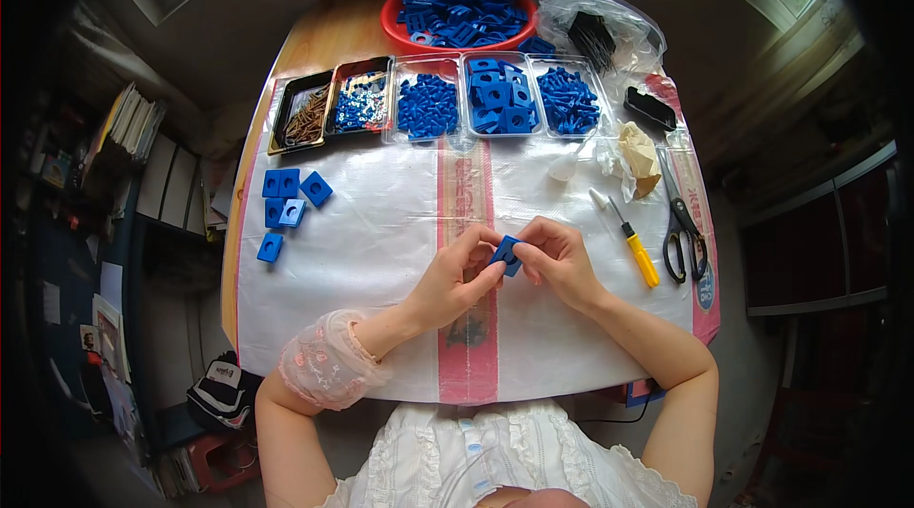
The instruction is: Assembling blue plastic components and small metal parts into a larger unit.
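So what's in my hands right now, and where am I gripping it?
A small blue block: the left hand pinches its left side, the right hand its right.

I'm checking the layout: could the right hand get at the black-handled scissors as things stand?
Probably yes: the scissors lie uncovered beyond a yellow-handled screwdriver, though the right hand holds a blue block.

Printed characters (696, 208) on white sheet (362, 241), along pink bands (467, 365), lettering (225, 372) on bag (211, 403)

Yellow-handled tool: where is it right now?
In the head view, the yellow-handled tool lies at right on the white sheet, between the right hand and the scissors.
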`<control>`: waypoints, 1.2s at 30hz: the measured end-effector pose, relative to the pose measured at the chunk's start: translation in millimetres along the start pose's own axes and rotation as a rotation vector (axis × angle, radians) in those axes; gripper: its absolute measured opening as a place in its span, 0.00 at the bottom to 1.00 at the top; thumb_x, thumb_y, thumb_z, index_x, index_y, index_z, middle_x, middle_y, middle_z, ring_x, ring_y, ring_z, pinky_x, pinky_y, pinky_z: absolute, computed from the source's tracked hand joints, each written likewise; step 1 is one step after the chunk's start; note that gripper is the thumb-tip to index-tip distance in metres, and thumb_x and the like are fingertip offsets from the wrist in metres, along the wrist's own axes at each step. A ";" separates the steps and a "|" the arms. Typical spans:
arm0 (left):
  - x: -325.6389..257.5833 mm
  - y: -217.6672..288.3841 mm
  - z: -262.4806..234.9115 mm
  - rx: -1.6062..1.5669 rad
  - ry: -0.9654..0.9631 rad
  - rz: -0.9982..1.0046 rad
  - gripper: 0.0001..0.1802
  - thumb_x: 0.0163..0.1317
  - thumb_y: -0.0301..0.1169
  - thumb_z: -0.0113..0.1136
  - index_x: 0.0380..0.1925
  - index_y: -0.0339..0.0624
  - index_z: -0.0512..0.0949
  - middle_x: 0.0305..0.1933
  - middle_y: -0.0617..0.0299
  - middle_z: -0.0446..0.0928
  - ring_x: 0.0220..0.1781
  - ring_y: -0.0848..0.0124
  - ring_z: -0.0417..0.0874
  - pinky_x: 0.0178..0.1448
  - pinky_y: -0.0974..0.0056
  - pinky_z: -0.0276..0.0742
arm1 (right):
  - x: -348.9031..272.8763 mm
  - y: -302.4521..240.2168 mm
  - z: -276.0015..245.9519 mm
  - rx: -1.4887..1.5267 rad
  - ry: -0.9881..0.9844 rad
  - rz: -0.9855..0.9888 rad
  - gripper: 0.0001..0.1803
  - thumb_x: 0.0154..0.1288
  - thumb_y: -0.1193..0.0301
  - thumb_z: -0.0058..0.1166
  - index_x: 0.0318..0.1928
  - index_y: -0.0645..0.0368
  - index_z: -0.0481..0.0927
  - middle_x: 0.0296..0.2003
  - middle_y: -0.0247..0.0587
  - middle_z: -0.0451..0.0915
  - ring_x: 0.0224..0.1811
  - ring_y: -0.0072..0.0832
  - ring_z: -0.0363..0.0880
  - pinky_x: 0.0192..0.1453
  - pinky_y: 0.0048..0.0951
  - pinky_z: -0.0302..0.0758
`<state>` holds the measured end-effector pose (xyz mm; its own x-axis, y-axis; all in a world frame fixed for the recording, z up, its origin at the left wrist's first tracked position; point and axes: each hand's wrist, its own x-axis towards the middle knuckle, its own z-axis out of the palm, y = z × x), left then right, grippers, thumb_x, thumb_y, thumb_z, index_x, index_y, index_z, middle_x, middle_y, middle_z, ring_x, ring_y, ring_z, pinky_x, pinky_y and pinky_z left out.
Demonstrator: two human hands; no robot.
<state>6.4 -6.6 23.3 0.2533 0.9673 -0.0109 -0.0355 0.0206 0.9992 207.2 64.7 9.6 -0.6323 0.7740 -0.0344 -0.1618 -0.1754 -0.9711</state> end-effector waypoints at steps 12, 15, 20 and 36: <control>0.3 -4.5 -0.2 0.017 0.005 0.033 0.11 0.73 0.26 0.54 0.53 0.40 0.70 0.42 0.63 0.83 0.40 0.80 0.83 0.39 0.74 0.74 | 0.0 -0.2 -0.4 -0.009 -0.004 -0.007 0.06 0.72 0.73 0.60 0.39 0.63 0.79 0.29 0.32 0.80 0.23 0.12 0.72 0.24 0.16 0.66; 0.5 -5.2 -0.3 0.017 0.002 0.036 0.11 0.73 0.26 0.54 0.53 0.40 0.70 0.42 0.63 0.83 0.40 0.80 0.83 0.39 0.74 0.74 | -0.1 0.1 0.1 -0.002 0.001 -0.009 0.06 0.72 0.73 0.60 0.39 0.63 0.79 0.29 0.32 0.80 0.23 0.12 0.72 0.24 0.16 0.66; 0.4 -6.2 0.6 0.004 0.009 0.046 0.11 0.73 0.26 0.54 0.53 0.40 0.70 0.42 0.63 0.83 0.40 0.81 0.83 0.39 0.74 0.74 | 0.0 0.7 -0.4 0.012 -0.005 -0.006 0.06 0.72 0.73 0.60 0.39 0.63 0.79 0.29 0.32 0.80 0.22 0.12 0.72 0.24 0.16 0.66; -0.4 0.6 0.9 -0.012 -0.003 -0.006 0.11 0.72 0.23 0.54 0.52 0.36 0.69 0.38 0.62 0.80 0.40 0.78 0.81 0.43 0.70 0.76 | -0.3 -0.9 -0.5 -0.020 0.001 0.002 0.06 0.72 0.73 0.60 0.40 0.63 0.80 0.29 0.31 0.80 0.23 0.12 0.72 0.24 0.16 0.66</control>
<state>7.2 -7.2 24.0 0.2563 0.9665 -0.0164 -0.0459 0.0291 0.9985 207.9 64.9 10.4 -0.6316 0.7745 -0.0368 -0.1456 -0.1650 -0.9755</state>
